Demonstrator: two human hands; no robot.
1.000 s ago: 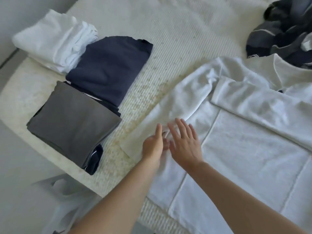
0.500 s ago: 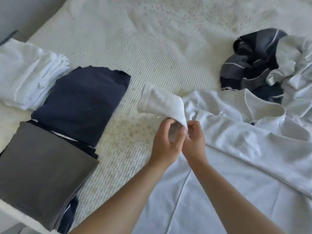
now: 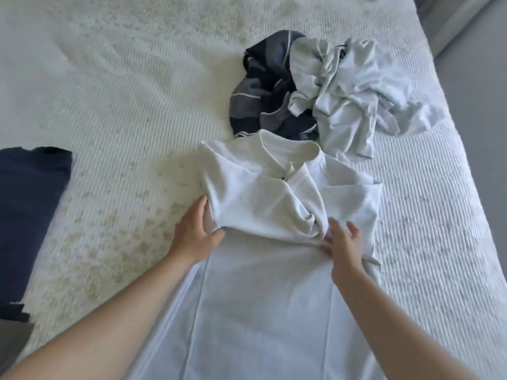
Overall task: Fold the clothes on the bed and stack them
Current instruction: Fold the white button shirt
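- While a white long-sleeved shirt (image 3: 274, 283) lies flat at the centre of the ribbed white bed (image 3: 123, 91), both bare hands work on its folded-in sleeves.
- Left hand (image 3: 196, 233), at 9 o'clock of the shirt, grips the sleeve fold, thumb under the cloth.
- Right hand (image 3: 341, 239), at 3 o'clock, rests spread, fingertips pressing the bunched cuff.
- Crumpled striped dark garment (image 3: 263, 86) and pale grey garment (image 3: 354, 91) lie at 12 o'clock, touching each other.
- Folded navy garment (image 3: 30, 215) sits at 9 o'clock, well apart.
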